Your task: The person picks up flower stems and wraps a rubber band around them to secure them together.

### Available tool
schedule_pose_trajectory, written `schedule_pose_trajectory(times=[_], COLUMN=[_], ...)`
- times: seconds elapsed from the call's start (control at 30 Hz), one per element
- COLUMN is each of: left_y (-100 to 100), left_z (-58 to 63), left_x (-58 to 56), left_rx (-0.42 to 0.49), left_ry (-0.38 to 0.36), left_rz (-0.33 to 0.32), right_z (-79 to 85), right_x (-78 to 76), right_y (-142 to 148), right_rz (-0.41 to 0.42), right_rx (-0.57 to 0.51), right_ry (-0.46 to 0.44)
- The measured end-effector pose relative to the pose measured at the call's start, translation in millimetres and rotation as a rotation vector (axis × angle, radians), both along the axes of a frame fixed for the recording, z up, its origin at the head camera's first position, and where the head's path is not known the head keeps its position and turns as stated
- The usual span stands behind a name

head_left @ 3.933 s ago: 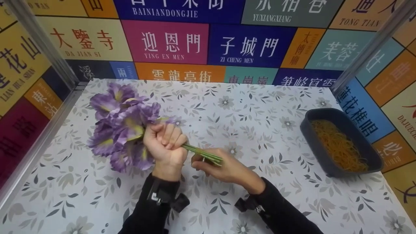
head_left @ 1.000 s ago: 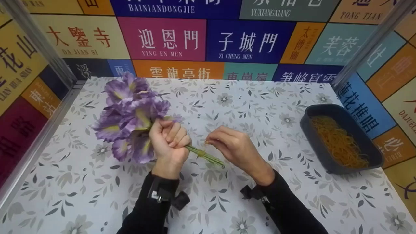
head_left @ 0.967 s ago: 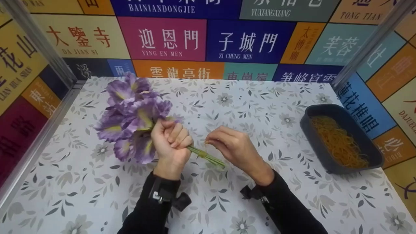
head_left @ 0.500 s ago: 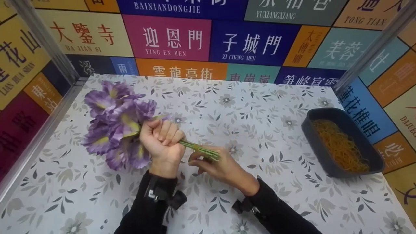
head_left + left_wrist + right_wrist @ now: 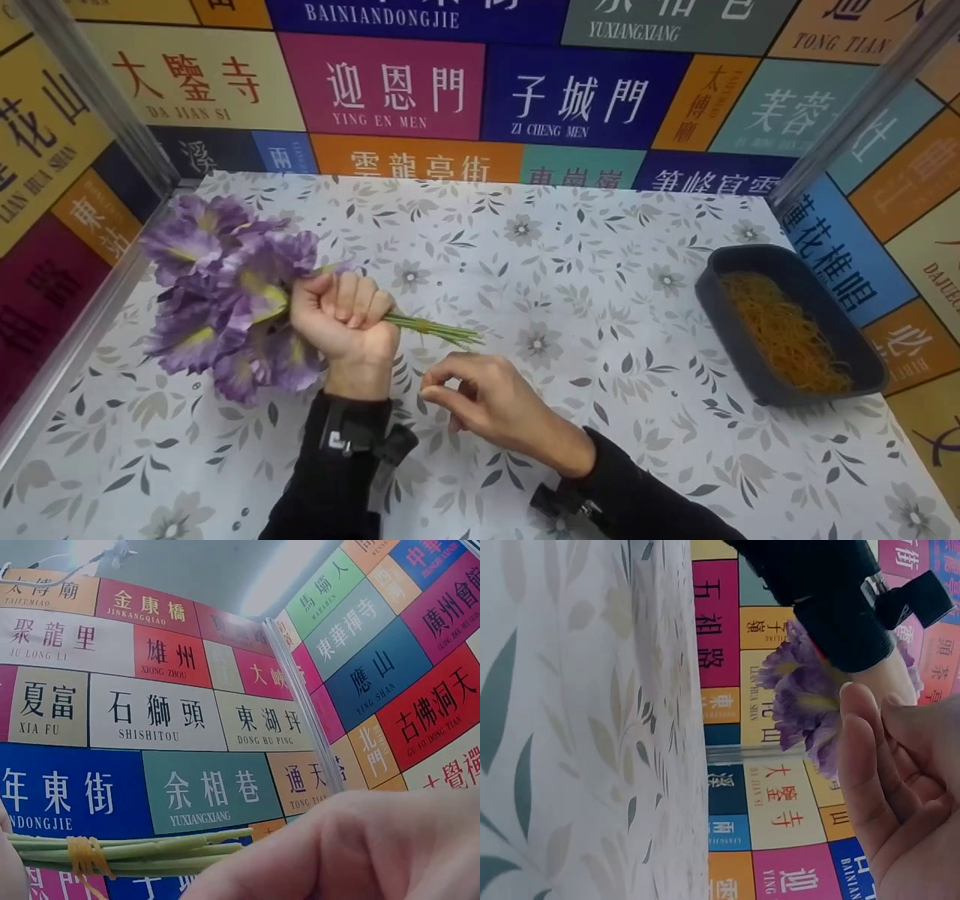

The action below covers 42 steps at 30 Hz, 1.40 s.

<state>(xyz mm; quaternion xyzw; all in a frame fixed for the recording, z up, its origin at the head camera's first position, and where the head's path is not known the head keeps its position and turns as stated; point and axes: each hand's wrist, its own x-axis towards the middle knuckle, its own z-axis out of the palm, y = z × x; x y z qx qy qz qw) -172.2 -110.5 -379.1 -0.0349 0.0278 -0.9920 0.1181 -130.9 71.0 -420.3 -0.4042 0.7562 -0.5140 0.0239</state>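
Note:
My left hand [image 5: 345, 319] grips the green stems of a bunch of purple artificial irises [image 5: 225, 292], blossoms to the left. The stem ends [image 5: 450, 332] stick out on its right side. A yellow rubber band [image 5: 86, 855] is wound around the stems, and a short bit of it hangs below them in the left wrist view. My right hand [image 5: 495, 401] is held below the stem ends, apart from them, with its fingers loosely bent. In the right wrist view its fingers [image 5: 866, 772] show nothing between them.
A dark grey tub [image 5: 716, 315] stands at the right of the table, with many yellow rubber bands [image 5: 780, 334] in it. The floral tablecloth [image 5: 600, 300] covers the table. Walls of coloured name panels [image 5: 390, 90] enclose the back and sides.
The right hand was pinching beside the banded stems a second ago, then came under them, and is now lower and clear of them. The left hand and irises have shifted left.

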Motion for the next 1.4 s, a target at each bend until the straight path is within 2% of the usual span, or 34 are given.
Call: schedule_pose_trajectory(times=[0.13, 0.37, 0.5, 0.63, 0.77, 0.87, 1.0, 1.17, 1.4], left_y=[-0.1, 3.3, 3.2, 6.8, 11.6, 14.0, 17.1, 18.1, 17.6], left_z=[-0.6, 1.2, 1.4, 2.4, 2.4, 0.7, -1.1, -0.9, 1.0], left_x=[-1.4, -1.1, -0.9, 0.0, 0.8, 0.9, 1.4, 2.2, 4.2], left_rx=[-0.016, -0.104, -0.096, -0.127, -0.172, -0.181, -0.161, -0.128, -0.104], left_ry=[0.009, 0.046, 0.070, 0.081, 0.106, 0.090, 0.081, 0.116, 0.087], left_rz=[0.005, 0.022, 0.018, 0.012, -0.003, -0.028, -0.071, -0.115, -0.110], right_z=[9.5, 20.9, 28.3, 38.6, 45.2, 48.0, 49.0, 47.7, 48.6], right_x=[4.8, 8.2, 7.8, 4.6, -0.7, -4.8, -11.0, -18.3, -21.8], right_y=[3.8, 9.5, 14.5, 22.9, 31.1, 36.0, 42.2, 49.2, 54.1], right_rz=[-0.055, -0.124, -0.159, -0.168, -0.159, -0.193, -0.256, -0.314, -0.342], right_rx=[0.031, 0.044, 0.058, 0.050, 0.018, 0.004, -0.003, 0.022, 0.073], right_ry=[0.064, 0.247, 0.283, 0.275, 0.219, 0.196, 0.198, 0.164, 0.141])
